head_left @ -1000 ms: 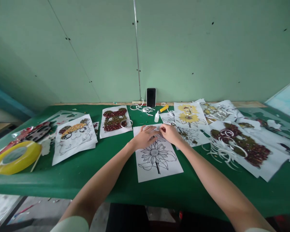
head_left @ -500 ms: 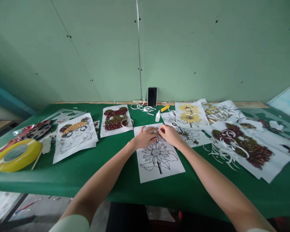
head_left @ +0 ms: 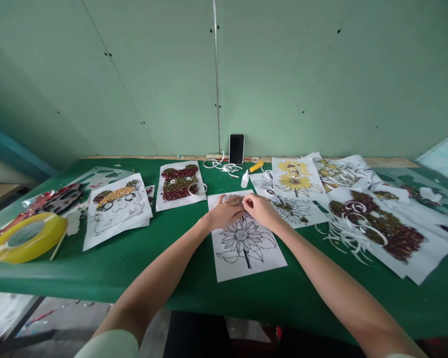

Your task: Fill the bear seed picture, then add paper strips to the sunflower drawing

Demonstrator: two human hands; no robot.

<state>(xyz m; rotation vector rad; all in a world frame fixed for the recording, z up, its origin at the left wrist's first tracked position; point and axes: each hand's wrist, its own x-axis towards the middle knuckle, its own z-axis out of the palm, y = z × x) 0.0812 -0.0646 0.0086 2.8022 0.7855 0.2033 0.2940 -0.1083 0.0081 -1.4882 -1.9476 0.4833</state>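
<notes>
Sunflower sheet: the white paper sheet printed with a black-outlined sunflower is laid flat at the centre of the green-covered table.
Edges: its lower edge is set apart from the table's front edge; green covering is seen at 6 and 9 o'clock.
Neighbours: the small white plastic bottle is stood near its top edge at 12 o'clock; the seed-covered bear picture is laid at 11.
Left hand: the left hand is rested on the upper sheet, fingers extended.
Right hand: at 1 o'clock, the right hand's fingertips are drawn narrow; anything between them cannot be told.
</notes>
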